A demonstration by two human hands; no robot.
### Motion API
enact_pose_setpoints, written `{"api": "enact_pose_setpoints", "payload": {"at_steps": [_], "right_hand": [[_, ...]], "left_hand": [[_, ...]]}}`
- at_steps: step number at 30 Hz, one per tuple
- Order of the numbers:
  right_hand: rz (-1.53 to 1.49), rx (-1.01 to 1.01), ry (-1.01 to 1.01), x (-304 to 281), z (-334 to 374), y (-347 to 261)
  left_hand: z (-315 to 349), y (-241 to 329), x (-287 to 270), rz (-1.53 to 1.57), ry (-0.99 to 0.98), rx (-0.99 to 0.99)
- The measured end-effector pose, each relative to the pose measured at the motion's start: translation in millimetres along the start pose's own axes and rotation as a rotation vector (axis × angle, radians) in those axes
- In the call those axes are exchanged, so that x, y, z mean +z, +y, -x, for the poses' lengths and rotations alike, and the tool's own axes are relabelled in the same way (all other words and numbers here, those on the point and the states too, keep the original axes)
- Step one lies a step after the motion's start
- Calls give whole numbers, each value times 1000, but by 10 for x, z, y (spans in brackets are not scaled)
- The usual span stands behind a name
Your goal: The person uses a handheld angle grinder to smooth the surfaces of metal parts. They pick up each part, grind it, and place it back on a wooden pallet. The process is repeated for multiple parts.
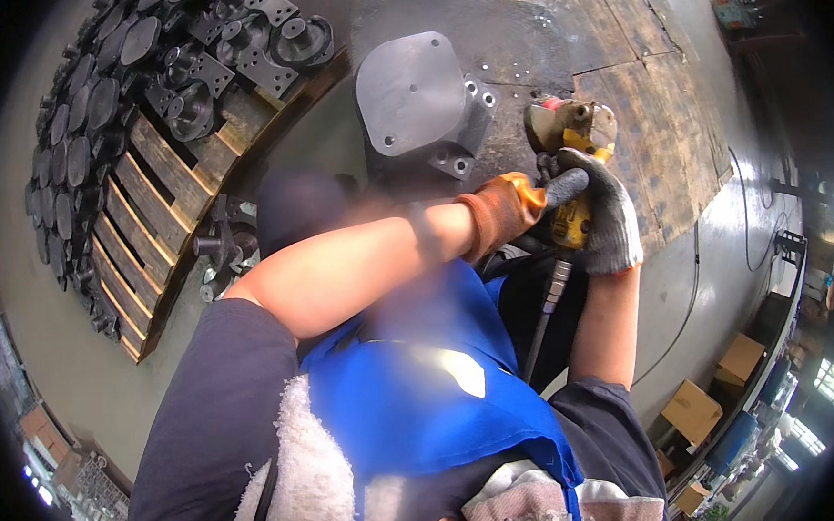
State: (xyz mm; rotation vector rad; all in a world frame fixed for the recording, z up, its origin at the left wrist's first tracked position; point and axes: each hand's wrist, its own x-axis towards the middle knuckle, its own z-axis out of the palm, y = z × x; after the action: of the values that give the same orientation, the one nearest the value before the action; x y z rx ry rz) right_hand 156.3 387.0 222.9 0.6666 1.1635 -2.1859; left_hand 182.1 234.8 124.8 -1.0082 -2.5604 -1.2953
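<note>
The right hand (611,215), in a whitish knit work glove, is closed around the body of a yellow-and-black power tool (570,222), with the thumb side toward the tool's head. The left hand (525,205), in a glove with an orange cuff and dark grey fingers, reaches across from the left and lies against the same tool close to the right hand; some of its fingers are hidden, so how tightly they are bent cannot be told. The tool's rounded head points away from the body, and a metal fitting (557,281) joins its near end to a hose (538,330) running down past the knees. Just left of the tool's head, apart from it, a grey metal plate (411,93) with rounded corners and small holes sits on a dark metal block (468,130) with larger holes. Beside these spreads a table (646,112) of worn wooden boards with a dark sheet (526,40) over part of it. A blue apron (409,394) covers the person's front. Farther left, a wooden pallet (168,188) carries many dark metal parts (115,41); to the right, a cable (694,297) curves over the floor (668,295) near cardboard boxes (691,413).
</note>
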Motion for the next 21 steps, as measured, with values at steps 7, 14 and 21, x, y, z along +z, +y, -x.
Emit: {"api": "enact_pose_setpoints", "payload": {"at_steps": [7,14,21], "right_hand": [[165,-82,45,104,67,1],[149,-81,37,16,-32,-19],[200,54,-42,-71,-93,-66]], "left_hand": [[-82,97,-74,167,-52,-138],[-121,108,-97,563,-97,-303],[-63,49,-39,54,-34,-19]]}}
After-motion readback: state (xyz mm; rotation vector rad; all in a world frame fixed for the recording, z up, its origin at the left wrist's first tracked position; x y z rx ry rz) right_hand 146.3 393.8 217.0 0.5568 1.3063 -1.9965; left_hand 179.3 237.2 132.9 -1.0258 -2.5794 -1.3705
